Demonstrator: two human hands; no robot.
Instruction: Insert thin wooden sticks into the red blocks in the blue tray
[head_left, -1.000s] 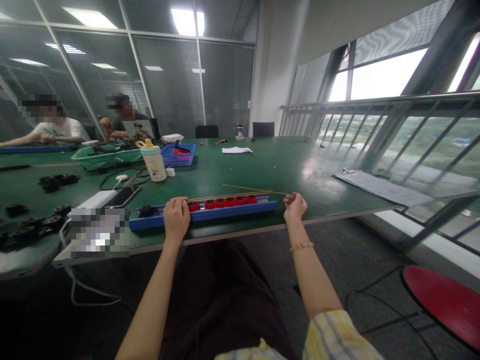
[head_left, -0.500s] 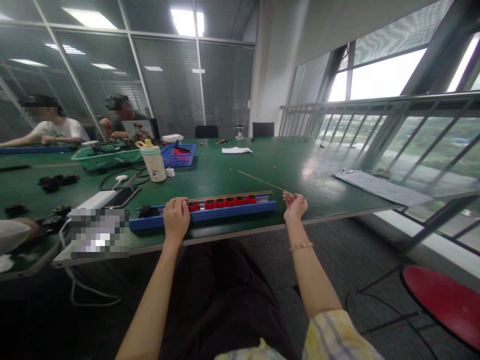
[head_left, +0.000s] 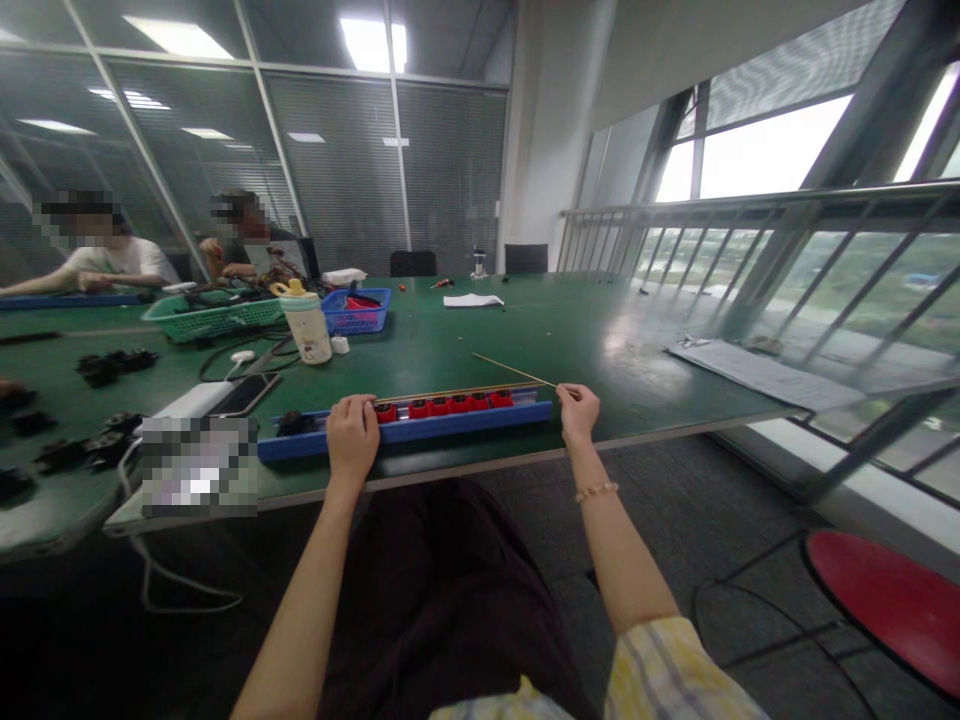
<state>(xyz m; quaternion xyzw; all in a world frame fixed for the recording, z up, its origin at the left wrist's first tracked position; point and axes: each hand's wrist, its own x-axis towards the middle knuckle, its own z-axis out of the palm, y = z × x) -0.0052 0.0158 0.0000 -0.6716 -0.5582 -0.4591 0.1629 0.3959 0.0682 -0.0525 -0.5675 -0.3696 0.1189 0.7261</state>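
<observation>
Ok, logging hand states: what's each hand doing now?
Left hand: on the blue plastic tray, grip cannot be told.
Right hand: pinching a thin tan rod.

Left hand (head_left: 352, 435) down, right hand (head_left: 579, 412) pinching

Far L of green bench (head_left: 465, 350): green plastic basket (head_left: 214, 316) & blue basket (head_left: 357, 310), yellow-capped water bottle (head_left: 306, 328) just in front; phone (head_left: 244, 393) by white power bank (head_left: 191, 400) nr front edge; papers (head_left: 765, 374) at R edge.
</observation>
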